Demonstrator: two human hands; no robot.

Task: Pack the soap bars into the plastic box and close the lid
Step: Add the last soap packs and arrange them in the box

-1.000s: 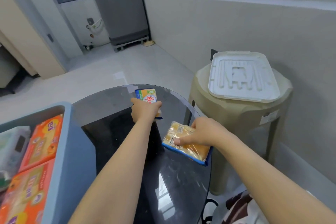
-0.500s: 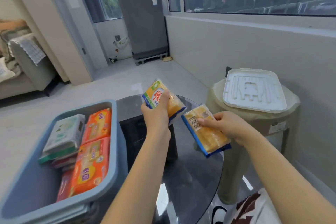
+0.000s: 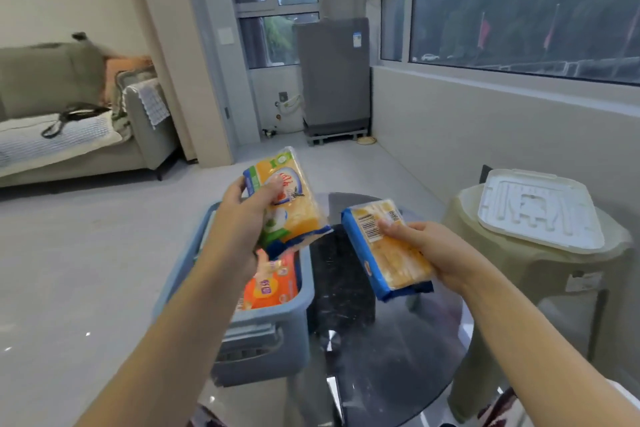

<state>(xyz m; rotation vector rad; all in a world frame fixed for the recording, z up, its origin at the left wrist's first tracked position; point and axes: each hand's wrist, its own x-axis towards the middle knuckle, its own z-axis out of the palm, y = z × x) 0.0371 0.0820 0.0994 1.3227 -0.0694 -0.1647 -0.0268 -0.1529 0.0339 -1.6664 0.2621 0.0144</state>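
Observation:
My left hand [image 3: 242, 218] grips a yellow soap pack [image 3: 294, 204] with its printed front facing me, held above the far end of the blue-grey plastic box [image 3: 270, 333]. My right hand [image 3: 429, 250] holds a second yellow soap pack [image 3: 388, 253] with its barcode side up, over the dark glass table [image 3: 381, 364] just right of the box. Inside the box I see an orange soap pack [image 3: 270, 284]; my left arm hides the rest of its contents. The white lid [image 3: 540, 211] lies flat on a beige plastic stool [image 3: 540, 274] at the right.
The round glass table's edge curves between the box and the stool. A low wall under a window runs along the right. A grey sofa [image 3: 69, 121] stands far left, a covered grey appliance [image 3: 332, 76] at the back, with pale floor between.
Both hands lifted their soap packs off the table and carried them left, the left one now over the box. The camera tilted up and turned left.

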